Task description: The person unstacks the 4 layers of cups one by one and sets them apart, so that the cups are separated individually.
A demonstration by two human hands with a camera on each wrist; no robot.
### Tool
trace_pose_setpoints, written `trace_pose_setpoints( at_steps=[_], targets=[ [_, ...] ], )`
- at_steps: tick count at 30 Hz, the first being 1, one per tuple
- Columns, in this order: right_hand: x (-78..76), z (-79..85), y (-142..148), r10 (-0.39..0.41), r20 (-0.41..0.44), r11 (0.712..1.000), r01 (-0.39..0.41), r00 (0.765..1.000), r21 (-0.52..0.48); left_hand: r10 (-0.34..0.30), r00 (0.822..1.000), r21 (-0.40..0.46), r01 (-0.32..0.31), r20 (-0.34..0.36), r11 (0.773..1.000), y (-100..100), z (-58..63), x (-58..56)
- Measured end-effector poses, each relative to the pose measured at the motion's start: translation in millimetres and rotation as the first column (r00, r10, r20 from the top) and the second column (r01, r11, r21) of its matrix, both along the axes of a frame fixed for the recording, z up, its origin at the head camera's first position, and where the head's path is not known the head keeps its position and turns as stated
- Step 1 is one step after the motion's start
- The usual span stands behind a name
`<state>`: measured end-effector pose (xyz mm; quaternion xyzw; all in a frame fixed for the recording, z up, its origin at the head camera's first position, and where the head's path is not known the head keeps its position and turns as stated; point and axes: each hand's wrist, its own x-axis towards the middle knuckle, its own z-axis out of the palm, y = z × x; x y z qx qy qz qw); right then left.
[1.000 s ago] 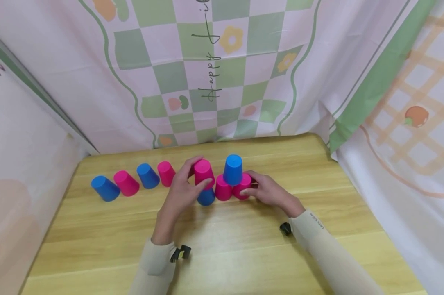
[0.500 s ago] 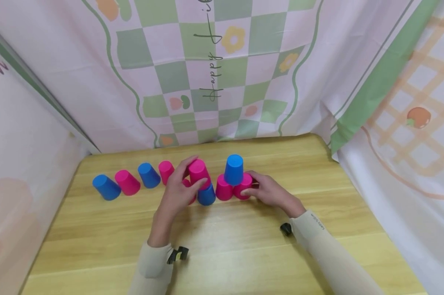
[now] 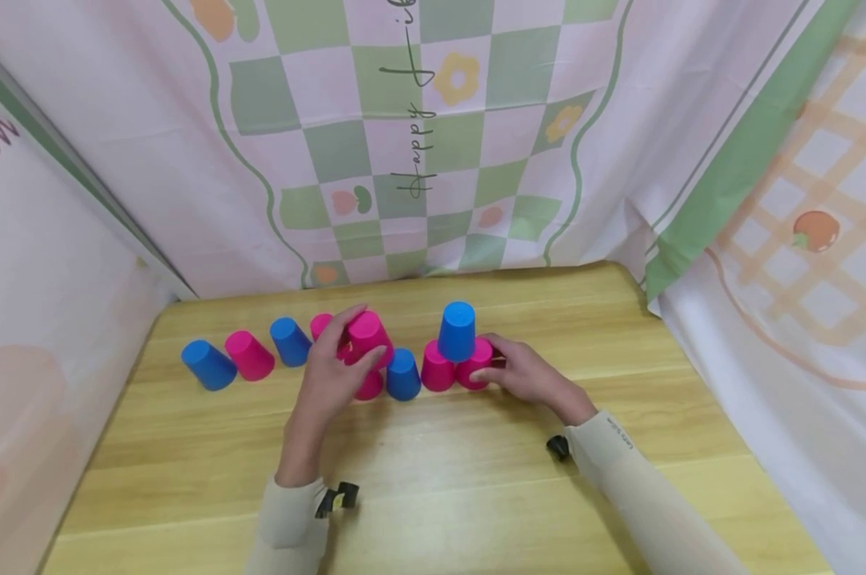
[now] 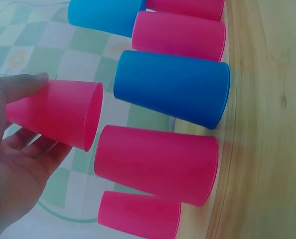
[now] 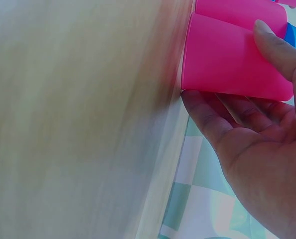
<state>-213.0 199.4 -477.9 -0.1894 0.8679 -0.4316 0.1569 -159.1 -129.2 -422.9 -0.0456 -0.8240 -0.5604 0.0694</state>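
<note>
My left hand (image 3: pixel 327 382) holds an upside-down pink cup (image 3: pixel 367 335) between thumb and fingers. In the left wrist view the rim of that pink cup (image 4: pixel 63 112) hangs in the air, apart from a standing pink cup (image 4: pixel 155 164) and a blue cup (image 4: pixel 173 87). My right hand (image 3: pixel 525 371) grips the rightmost pink cup (image 3: pixel 475 372) low on the table, its thumb on the near side in the right wrist view. Another pink cup (image 3: pixel 436 371) touches it on the left. Across these two sits an upside-down blue cup (image 3: pixel 457 331).
To the left, a spaced row runs along the wooden table (image 3: pixel 462 495): a blue cup (image 3: pixel 208 365), a pink cup (image 3: pixel 249 355), a blue cup (image 3: pixel 290 342) and a partly hidden pink cup (image 3: pixel 321 323). A patterned curtain (image 3: pixel 433 160) hangs behind the table.
My left hand has carried the pink cup leftward from above the blue cup to above the pink cup beside it. My right hand stays in place.
</note>
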Motion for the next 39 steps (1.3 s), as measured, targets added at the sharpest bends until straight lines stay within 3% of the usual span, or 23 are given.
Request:
trace_pose_setpoints(
  at_steps=[3,9,22,28,34,39],
  targets=[
    [-0.2,0.3,0,0.001,-0.005,1.0,-0.001,1.0,0.0,0.021,1.0,0.005,-0.021,0.0,1.0,-4,-0.3,2.1],
    [-0.6,0.5,1,0.004,-0.014,1.0,-0.004,1.0,0.001,0.032,0.996,0.014,-0.031,-0.082,0.999,-14,-4.1,4.7],
    [0.0,2.0,-1,0.002,-0.003,1.0,-0.002,1.0,-0.002,0.16,0.982,0.015,-0.159,-0.098,0.987,-53,-1.7,12.2],
    [-0.4,3.0,-2,0.001,0.01,1.0,-0.001,1.0,-0.003,0.235,0.971,-0.009,-0.236,-0.052,0.972,-77,-2.0,19.0],
    [-0.1,5.3,-2,-0.009,0.006,1.0,0.009,1.0,0.003,0.245,0.97,-0.003,-0.245,-0.014,0.97,-93,-3.4,22.6],
    [0.6,4.4,-2,-0.003,0.01,1.0,0.003,1.0,0.004,0.255,0.966,-0.053,-0.253,0.048,0.966,-103,-3.2,25.3]
  ],
)
